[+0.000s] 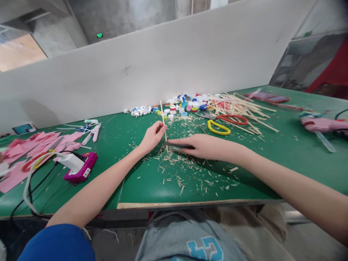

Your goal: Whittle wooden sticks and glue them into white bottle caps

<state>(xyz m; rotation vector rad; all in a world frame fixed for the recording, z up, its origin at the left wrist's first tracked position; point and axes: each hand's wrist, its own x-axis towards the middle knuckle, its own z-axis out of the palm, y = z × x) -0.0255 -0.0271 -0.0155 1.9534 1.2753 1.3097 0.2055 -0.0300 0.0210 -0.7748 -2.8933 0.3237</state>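
In the head view, my left hand [152,136] pinches a thin wooden stick [162,111] between thumb and fingers. The stick leans nearly upright, its lower end close to the table. My right hand [202,145] is closed around a dark, slim knife [179,145], its index finger stretched along the top. The blade's tip meets the lower part of the stick, just below my left hand. Pale wood shavings [187,174] lie scattered on the green table [141,192] under and around both hands.
Behind my hands lie bottle caps [185,105], a pile of sticks [252,112] and scissors with red handles [233,119] and a yellow loop [219,127]. At left are pink paper [40,146] and a magenta power strip [81,172] with cables. A pink glue gun [320,124] rests at right.
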